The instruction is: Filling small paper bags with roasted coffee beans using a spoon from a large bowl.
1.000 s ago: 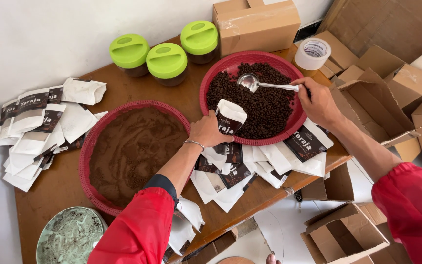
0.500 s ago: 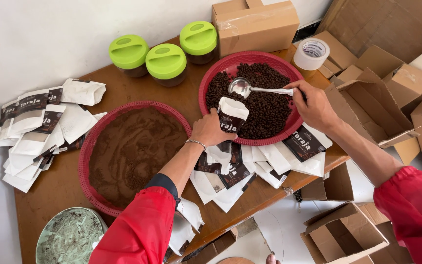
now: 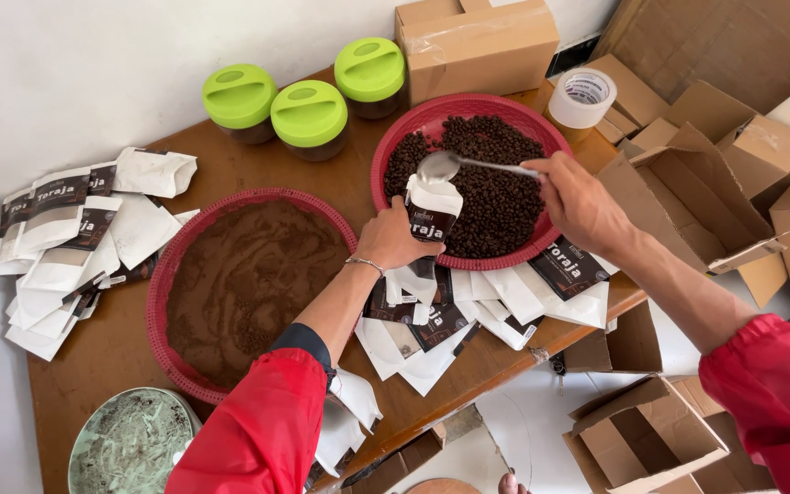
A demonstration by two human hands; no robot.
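My left hand (image 3: pixel 393 241) holds a small white pouch with a dark label (image 3: pixel 431 216) upright at the near rim of a red basket of dark coffee beans (image 3: pixel 496 110). My right hand (image 3: pixel 581 203) grips the handle of a metal spoon (image 3: pixel 454 165), whose bowl sits tipped right over the pouch's open top. A second red basket (image 3: pixel 161 302) to the left holds brown ground coffee. Empty white pouches (image 3: pixel 496 302) lie in a loose heap under my hands on the brown table (image 3: pixel 230 169).
Three jars with green lids (image 3: pixel 308 114) stand at the back. A closed cardboard box (image 3: pixel 477 41) and a tape roll (image 3: pixel 582 96) sit behind the bean basket. More pouches (image 3: pixel 66 238) pile at the left. Open cartons (image 3: pixel 688 183) crowd the right and floor. A greenish tray (image 3: pixel 130 444) is bottom left.
The spoon has moved left from over the beans to the mouth of the pouch. My left hand has raised the pouch slightly towards it.
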